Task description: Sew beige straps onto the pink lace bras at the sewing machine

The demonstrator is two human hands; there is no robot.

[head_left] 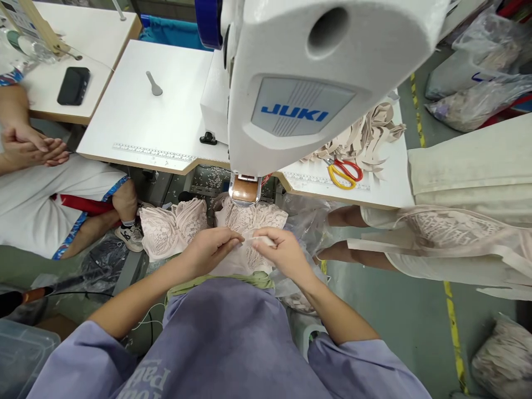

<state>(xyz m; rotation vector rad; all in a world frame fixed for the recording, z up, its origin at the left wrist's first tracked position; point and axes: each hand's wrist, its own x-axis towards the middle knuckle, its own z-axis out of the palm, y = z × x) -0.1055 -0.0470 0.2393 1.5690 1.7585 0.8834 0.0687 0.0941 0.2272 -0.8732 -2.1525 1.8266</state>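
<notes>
In the head view, my right hand (pixel 283 252) pinches a narrow pale fabric strip (pixel 266 241) between thumb and fingers. The strip reaches across to my left hand (pixel 214 246), whose thumb and forefinger are closed on its other end. Beneath both hands lies a beige lace bra piece (pixel 235 219) on my lap, in front of the sewing machine's rounded metal-rimmed arm end (pixel 245 191). A stack of beige lace bra cups (pixel 172 224) rests to the left, beside my left wrist.
The white sewing machine head (pixel 291 111) looms over the work. Scissors (pixel 344 173) and a heap of beige strips (pixel 369 136) lie on the right tabletop (pixel 390 185). A seated person's hands (pixel 35 147) are at the left. At right, a person stands by a lace garment (pixel 453 227).
</notes>
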